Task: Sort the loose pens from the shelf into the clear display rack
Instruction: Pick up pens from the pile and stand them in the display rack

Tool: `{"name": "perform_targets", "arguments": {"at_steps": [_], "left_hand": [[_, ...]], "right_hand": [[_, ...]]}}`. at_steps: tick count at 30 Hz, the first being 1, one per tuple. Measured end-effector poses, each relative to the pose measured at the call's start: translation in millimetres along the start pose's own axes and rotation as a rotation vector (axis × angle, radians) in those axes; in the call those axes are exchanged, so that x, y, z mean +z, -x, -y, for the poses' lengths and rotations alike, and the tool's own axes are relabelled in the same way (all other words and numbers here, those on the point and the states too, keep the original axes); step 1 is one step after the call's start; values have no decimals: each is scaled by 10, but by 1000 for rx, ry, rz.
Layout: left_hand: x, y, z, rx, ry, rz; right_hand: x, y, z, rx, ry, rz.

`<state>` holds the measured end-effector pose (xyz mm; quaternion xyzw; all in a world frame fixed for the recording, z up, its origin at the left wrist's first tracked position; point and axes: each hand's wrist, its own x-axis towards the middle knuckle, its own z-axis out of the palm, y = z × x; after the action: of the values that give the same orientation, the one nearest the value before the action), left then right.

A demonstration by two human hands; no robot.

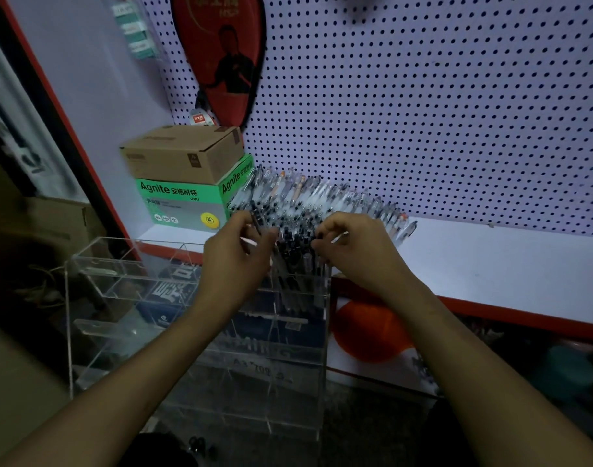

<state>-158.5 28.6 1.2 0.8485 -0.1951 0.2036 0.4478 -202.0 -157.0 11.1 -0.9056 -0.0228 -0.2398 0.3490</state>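
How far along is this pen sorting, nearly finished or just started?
Partly done, I'd judge. One compartment at the top right of the clear rack already holds a bunch of upright pens. In hand: the left hand and the right hand each pinch a pen above that bunch. Left: a long pile of loose pens lies on the shelf, and the rack's other compartments look empty.

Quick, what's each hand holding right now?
Left hand: fingers pinch a pen.
Right hand: fingers pinch another pen.
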Motion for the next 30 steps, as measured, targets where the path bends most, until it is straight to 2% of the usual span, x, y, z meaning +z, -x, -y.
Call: {"name": "perform_targets", "arguments": {"at_steps": [2, 7, 17, 20, 27, 30], "left_hand": [[-16, -27, -11, 28, 19, -17], [31, -92, 20, -29, -21, 70], [140, -43, 28, -25, -281, 194], [193, 31, 26, 11, -347, 290], [121, 82, 23, 56, -438, 357], [43, 81, 29, 11, -309, 257]], "right_hand": [[-5, 0, 8, 7, -10, 1], [6, -9, 40, 27, -8, 3], [17, 6, 45, 106, -28, -3], [30, 9, 21, 142, -35, 71], [-29, 45, 1, 137, -50, 171], [-75, 53, -5, 124, -19, 217]]}}
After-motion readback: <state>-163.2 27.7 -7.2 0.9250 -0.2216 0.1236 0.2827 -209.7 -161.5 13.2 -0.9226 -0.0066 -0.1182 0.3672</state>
